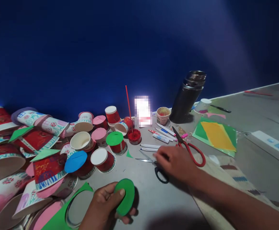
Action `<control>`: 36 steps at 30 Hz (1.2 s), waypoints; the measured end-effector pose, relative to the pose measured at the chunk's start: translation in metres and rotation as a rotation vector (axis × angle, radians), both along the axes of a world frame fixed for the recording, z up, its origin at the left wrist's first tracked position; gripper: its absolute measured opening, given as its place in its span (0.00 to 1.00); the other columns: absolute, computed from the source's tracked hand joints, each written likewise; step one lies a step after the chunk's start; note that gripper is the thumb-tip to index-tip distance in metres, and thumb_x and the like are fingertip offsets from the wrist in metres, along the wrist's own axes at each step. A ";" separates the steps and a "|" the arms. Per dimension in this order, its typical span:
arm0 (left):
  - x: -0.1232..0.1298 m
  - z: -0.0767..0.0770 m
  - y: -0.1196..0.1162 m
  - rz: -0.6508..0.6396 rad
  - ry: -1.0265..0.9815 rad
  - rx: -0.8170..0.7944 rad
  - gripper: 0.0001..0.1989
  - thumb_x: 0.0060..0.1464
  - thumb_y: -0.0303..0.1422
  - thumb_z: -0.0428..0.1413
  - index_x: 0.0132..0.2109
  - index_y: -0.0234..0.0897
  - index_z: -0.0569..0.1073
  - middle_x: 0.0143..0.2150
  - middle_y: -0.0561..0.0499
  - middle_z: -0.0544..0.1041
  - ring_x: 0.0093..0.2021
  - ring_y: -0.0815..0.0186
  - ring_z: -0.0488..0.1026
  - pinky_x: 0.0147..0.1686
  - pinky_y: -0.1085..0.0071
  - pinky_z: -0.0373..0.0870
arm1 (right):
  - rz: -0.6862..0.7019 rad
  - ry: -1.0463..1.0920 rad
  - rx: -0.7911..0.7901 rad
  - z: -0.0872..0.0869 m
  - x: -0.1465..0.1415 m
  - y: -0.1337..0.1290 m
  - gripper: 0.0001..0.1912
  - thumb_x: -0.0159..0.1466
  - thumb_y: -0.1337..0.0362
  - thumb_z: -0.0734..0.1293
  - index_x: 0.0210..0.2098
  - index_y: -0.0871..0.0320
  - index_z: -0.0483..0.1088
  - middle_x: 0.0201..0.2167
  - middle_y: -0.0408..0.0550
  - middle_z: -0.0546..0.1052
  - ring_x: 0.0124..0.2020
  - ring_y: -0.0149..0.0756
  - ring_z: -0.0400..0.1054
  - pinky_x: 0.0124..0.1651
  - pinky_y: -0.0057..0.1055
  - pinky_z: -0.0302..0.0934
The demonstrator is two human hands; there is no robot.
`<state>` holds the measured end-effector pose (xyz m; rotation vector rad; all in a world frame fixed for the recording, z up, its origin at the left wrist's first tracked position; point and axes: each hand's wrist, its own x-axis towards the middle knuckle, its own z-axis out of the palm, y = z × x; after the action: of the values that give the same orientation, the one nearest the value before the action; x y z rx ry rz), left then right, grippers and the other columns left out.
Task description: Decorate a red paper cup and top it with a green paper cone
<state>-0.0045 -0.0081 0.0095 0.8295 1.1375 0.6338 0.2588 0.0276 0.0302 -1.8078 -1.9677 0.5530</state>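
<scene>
My left hand (110, 203) holds a green paper disc (126, 195) near the front, thumb pressed on its face. Over the table's middle, my right hand (171, 159) is closed at the small black-handled scissors (162, 175), whose blades point left; its fingers hide part of them. I cannot make out whether it grips them. Just right of that hand lie larger red-handled scissors (195, 154). A green sheet with a round hole (58, 218) lies left of my left hand. A small green paper scrap (129, 154) rests beyond the disc.
Many decorated paper cups (48, 166) crowd the left side. Behind are a red paint pot (134, 136), markers (164, 133), a bright blurred screen (143, 111) and a dark flask (187, 97). Coloured paper (219, 135), a cloth (228, 179) and a power strip (271, 147) lie right.
</scene>
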 end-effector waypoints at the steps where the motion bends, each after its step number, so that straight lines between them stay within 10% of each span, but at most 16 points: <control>1: -0.001 0.000 0.001 0.017 -0.008 -0.014 0.19 0.50 0.47 0.68 0.32 0.33 0.80 0.26 0.45 0.79 0.22 0.63 0.73 0.25 0.68 0.71 | -0.061 -0.044 0.019 0.003 0.009 0.006 0.17 0.71 0.57 0.61 0.33 0.56 0.77 0.33 0.53 0.83 0.34 0.45 0.74 0.36 0.35 0.53; 14: -0.003 0.001 0.003 0.046 -0.054 -0.028 0.17 0.50 0.42 0.69 0.29 0.32 0.78 0.25 0.45 0.78 0.26 0.62 0.75 0.25 0.71 0.67 | -0.285 -0.428 -0.004 -0.003 0.047 0.035 0.17 0.72 0.56 0.61 0.37 0.56 0.78 0.33 0.53 0.83 0.32 0.45 0.73 0.29 0.34 0.43; 21: -0.003 0.001 0.004 0.007 -0.055 0.030 0.16 0.55 0.41 0.67 0.29 0.32 0.77 0.24 0.47 0.78 0.23 0.67 0.71 0.25 0.72 0.68 | -0.174 -0.418 0.116 -0.022 0.043 0.042 0.10 0.71 0.58 0.66 0.44 0.54 0.78 0.45 0.50 0.82 0.48 0.46 0.73 0.35 0.33 0.54; 28: -0.003 -0.001 0.003 0.160 -0.112 0.007 0.16 0.52 0.38 0.69 0.44 0.32 0.80 0.32 0.47 0.81 0.29 0.63 0.78 0.26 0.69 0.78 | -0.101 -0.441 0.183 -0.033 0.047 0.050 0.08 0.67 0.58 0.70 0.35 0.56 0.77 0.36 0.52 0.80 0.41 0.48 0.73 0.34 0.35 0.53; 34: 0.000 0.003 0.001 0.182 -0.328 -0.053 0.16 0.55 0.39 0.66 0.42 0.29 0.77 0.35 0.41 0.81 0.36 0.49 0.84 0.29 0.64 0.81 | -0.097 -0.273 0.284 -0.026 0.045 0.034 0.09 0.67 0.56 0.69 0.38 0.56 0.75 0.30 0.52 0.79 0.30 0.45 0.72 0.29 0.36 0.56; 36: -0.001 0.001 0.001 0.215 -0.406 -0.086 0.17 0.57 0.40 0.64 0.43 0.29 0.76 0.38 0.38 0.82 0.41 0.45 0.84 0.34 0.59 0.82 | -0.100 0.068 0.314 -0.019 0.036 0.019 0.07 0.66 0.56 0.71 0.38 0.52 0.75 0.24 0.44 0.76 0.22 0.38 0.69 0.24 0.32 0.56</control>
<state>-0.0055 -0.0068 0.0101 0.4783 0.8800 0.8810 0.2944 0.0465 0.0115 -1.6568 -1.7921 0.2530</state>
